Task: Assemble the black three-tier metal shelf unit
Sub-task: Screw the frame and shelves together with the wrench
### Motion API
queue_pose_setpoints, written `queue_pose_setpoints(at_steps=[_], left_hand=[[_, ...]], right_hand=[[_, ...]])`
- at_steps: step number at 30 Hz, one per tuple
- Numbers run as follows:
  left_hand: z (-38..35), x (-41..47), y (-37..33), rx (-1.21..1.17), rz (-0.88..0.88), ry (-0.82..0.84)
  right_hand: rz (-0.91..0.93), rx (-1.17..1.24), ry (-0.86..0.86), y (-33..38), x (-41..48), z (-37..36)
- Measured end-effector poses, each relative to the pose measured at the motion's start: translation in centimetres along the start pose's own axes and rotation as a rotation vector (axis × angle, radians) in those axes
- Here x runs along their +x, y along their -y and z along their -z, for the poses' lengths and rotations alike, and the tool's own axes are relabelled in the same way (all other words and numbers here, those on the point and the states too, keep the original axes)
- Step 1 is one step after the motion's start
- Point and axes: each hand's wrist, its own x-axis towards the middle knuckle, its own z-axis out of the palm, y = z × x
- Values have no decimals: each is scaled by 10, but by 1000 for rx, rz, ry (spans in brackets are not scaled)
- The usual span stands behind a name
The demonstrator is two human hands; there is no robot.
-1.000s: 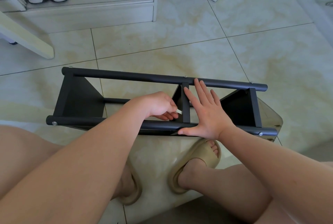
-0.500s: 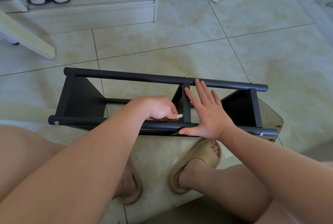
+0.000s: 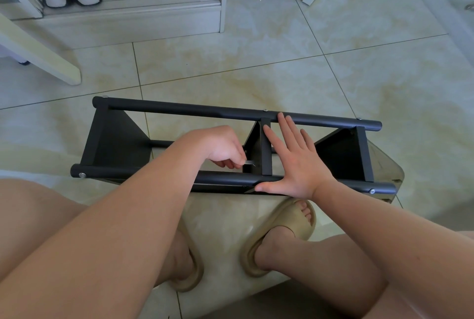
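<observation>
— What has changed in the last second?
— Little. Nearest us, the right hand [image 3: 297,164] stays flat, fingers straight, palm pressing the near tube [image 3: 128,171] of the shelf unit [image 3: 115,139]. The unit lies on its side on the tiled floor [image 3: 256,62], just beyond the feet. The left hand [image 3: 223,146] pinches a small silvery key [image 3: 249,163] at the middle panel [image 3: 266,149]; its wrist has turned slightly.
— Meaning?
— Probably a screw is being tightened there. All three panels already sit between the tubes.

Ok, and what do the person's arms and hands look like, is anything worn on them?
The left forearm and right forearm are bare as far as the picture shows; no sleeve is in view. The left hand and the right hand wear no gloves, and no watch, bracelet or ring can be seen.
</observation>
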Motion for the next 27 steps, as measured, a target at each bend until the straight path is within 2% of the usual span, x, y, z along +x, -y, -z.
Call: queue_pose_setpoints(at_steps=[4,9,12,20,27], left_hand=[[-6,3,-4,-34,16,-47],[-21,9,-6,-389,62,-78],[-26,10,-11,-511,110,-112],[-28,10,-19,-517,93,-256],[-29,8,-27,-568,149,-206]], right_hand=[[2,6,2,0,0,0],[7,15,-3,-1,0,0],[8,30,-6,-1,0,1],[1,22,2,0,0,1],[6,14,-10,-1,1,0]])
